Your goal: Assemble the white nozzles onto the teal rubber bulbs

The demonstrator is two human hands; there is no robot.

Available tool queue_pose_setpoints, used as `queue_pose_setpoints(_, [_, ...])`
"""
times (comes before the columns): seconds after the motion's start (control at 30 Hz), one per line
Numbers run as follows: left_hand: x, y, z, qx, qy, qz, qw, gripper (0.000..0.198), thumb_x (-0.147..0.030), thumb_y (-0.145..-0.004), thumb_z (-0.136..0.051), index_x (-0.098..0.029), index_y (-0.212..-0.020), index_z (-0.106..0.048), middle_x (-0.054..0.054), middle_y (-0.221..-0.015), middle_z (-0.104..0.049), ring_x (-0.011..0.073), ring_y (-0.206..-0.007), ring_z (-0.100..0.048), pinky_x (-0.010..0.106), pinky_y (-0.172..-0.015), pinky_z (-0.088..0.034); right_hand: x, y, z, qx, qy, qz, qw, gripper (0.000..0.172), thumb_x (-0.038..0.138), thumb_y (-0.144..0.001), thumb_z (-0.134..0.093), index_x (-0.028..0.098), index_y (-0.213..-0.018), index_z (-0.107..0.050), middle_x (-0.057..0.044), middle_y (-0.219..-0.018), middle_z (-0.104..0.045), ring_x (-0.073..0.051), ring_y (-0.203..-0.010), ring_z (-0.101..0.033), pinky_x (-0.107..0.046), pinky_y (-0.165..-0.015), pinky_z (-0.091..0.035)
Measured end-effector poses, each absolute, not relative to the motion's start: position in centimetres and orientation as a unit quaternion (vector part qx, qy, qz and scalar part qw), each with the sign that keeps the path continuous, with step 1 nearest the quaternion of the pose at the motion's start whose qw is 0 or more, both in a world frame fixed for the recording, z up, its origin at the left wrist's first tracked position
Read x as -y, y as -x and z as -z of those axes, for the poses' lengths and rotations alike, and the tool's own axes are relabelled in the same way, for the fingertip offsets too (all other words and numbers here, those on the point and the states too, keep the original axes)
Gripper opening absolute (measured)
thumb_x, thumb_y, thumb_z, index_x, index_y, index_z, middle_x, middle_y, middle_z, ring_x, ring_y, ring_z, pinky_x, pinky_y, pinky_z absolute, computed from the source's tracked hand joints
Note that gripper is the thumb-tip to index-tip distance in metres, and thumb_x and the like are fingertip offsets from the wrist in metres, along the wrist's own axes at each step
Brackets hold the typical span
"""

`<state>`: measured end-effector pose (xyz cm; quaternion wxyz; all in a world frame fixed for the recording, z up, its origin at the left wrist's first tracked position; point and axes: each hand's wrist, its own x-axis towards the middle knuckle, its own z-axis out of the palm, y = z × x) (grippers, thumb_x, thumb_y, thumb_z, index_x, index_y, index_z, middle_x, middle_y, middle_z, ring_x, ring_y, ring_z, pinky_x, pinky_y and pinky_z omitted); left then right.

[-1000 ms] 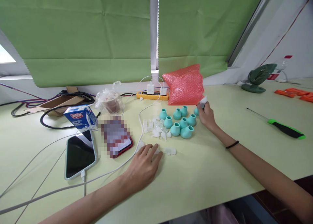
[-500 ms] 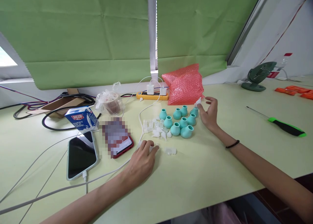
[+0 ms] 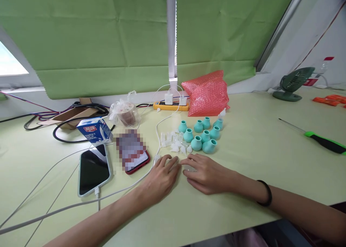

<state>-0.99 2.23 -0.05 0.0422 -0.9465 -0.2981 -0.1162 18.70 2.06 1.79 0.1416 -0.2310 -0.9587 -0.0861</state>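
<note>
My left hand (image 3: 162,176) rests on the table with bent fingers, thumb and forefinger close together at their tips; whatever they pinch is too small to make out. Just beside it is my right hand (image 3: 207,173), its fingers apart and its fingertips nearly meeting the left ones. A clear plastic piece (image 3: 190,168) shows between the right fingers, lying on the table. Beyond the hands is a cluster of teal rubber bulbs (image 3: 196,143) with open necks. A whitish nozzle (image 3: 222,113) stands at the rearmost right bulb. Small clear and white plastic parts (image 3: 175,142) lie heaped left of the bulbs.
At left are a phone (image 3: 93,170) on a cable, a red-cased phone (image 3: 137,162), and a blue milk carton (image 3: 94,130). A bagged cup (image 3: 127,114), power strip (image 3: 159,106) and red bubble-wrap bag (image 3: 208,97) stand behind. A screwdriver (image 3: 321,140) and fan (image 3: 294,83) are at right.
My right hand has left the rear bulb and come down to the front, beside my left hand. The white nozzle it held now stays at that bulb. My left hand has barely moved.
</note>
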Motion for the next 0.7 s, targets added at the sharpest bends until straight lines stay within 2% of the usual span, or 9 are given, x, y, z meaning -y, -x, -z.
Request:
queue_pose_setpoints(0.07, [-2.3, 1.1, 0.2, 0.29, 0.948, 0.126, 0.033, 0.03, -0.01, -0.081, -0.038, -0.012, -0.11, -0.045, 0.014, -0.113, -0.047, 0.0281, -0.102, -0.04, 0.045, -0.079, -0.043, -2.6, -19.2, -1.6, 0.96, 0.249, 0.062, 0.115, 0.013, 0.018, -0.077, -0.045, 0.014, -0.074, -0.056, -0.012, -0.096, -0.054, -0.021, -0.083, -0.049, -0.034, -0.068, -0.043])
queue_pose_setpoints(0.13, [-2.4, 1.2, 0.5, 0.29, 0.945, 0.153, 0.017, 0.031, -0.008, -0.081, -0.037, -0.012, -0.11, -0.045, 0.014, -0.111, -0.048, 0.0261, -0.099, -0.041, 0.042, -0.077, -0.044, -3.0, -19.6, -1.4, 0.957, 0.263, 0.032, 0.121, 0.013, 0.016, -0.077, -0.045, 0.014, -0.081, -0.057, -0.012, -0.096, -0.054, -0.021, -0.086, -0.051, -0.033, -0.07, -0.044])
queue_pose_setpoints(0.2, [-2.5, 1.3, 0.8, 0.294, 0.937, 0.187, 0.005, 0.032, -0.006, -0.082, -0.036, -0.011, -0.113, -0.043, 0.014, -0.109, -0.049, 0.0243, -0.097, -0.041, 0.04, -0.078, -0.044, -3.1, -19.8, -1.1, 0.949, 0.269, -0.006, 0.164, 0.019, 0.014, -0.077, -0.046, 0.014, -0.093, -0.055, -0.012, -0.098, -0.054, -0.02, -0.088, -0.052, -0.031, -0.072, -0.045])
queue_pose_setpoints(0.27, [-2.6, 1.3, 1.0, 0.301, 0.929, 0.216, 0.012, 0.035, -0.006, -0.082, -0.035, -0.011, -0.116, -0.039, 0.014, -0.108, -0.049, 0.0237, -0.096, -0.041, 0.039, -0.078, -0.043, -3.0, -19.7, -0.8, 0.928, 0.277, -0.054, 0.243, 0.025, 0.014, -0.076, -0.048, 0.014, -0.101, -0.051, -0.011, -0.097, -0.056, -0.018, -0.088, -0.054, -0.029, -0.073, -0.046])
queue_pose_setpoints(0.37, [-2.6, 1.0, 0.7, 0.332, 0.914, 0.228, 0.044, 0.035, -0.009, -0.083, -0.035, -0.01, -0.118, -0.039, 0.014, -0.108, -0.049, 0.0245, -0.093, -0.04, 0.041, -0.077, -0.042, -2.8, -19.1, -0.3, 0.884, 0.297, -0.121, 0.341, 0.018, 0.015, -0.074, -0.053, 0.015, -0.092, -0.052, -0.008, -0.091, -0.059, -0.016, -0.086, -0.056, -0.026, -0.072, -0.047])
queue_pose_setpoints(0.47, [-2.4, 0.7, 0.1, 0.383, 0.901, 0.197, 0.057, 0.032, -0.017, -0.083, -0.038, -0.013, -0.114, -0.043, 0.014, -0.113, -0.046, 0.0258, -0.093, -0.039, 0.044, -0.077, -0.039, -2.9, -18.8, -0.1, 0.859, 0.326, -0.153, 0.364, 0.008, 0.015, -0.071, -0.055, 0.017, -0.08, -0.055, -0.008, -0.091, -0.061, -0.016, -0.082, -0.058, -0.025, -0.066, -0.049])
queue_pose_setpoints(0.53, [-2.3, 0.6, -0.3, 0.401, 0.898, 0.176, 0.051, 0.029, -0.02, -0.082, -0.039, -0.016, -0.11, -0.047, 0.012, -0.114, -0.044, 0.0262, -0.093, -0.038, 0.045, -0.077, -0.037, -3.0, -18.8, 0.1, 0.858, 0.329, -0.156, 0.363, 0.011, 0.015, -0.069, -0.057, 0.017, -0.08, -0.057, -0.009, -0.095, -0.061, -0.016, -0.083, -0.059, -0.026, -0.066, -0.05])
queue_pose_setpoints(0.7, [-2.2, 0.5, -0.5, 0.415, 0.896, 0.155, 0.04, 0.02, -0.022, -0.083, -0.037, -0.018, -0.092, -0.054, 0.01, -0.108, -0.048, 0.0269, -0.096, -0.037, 0.045, -0.076, -0.033, -3.2, -19.0, 0.6, 0.869, 0.306, -0.138, 0.365, 0.022, 0.012, -0.066, -0.057, 0.017, -0.088, -0.06, -0.009, -0.099, -0.061, -0.018, -0.089, -0.058, -0.03, -0.079, -0.048])
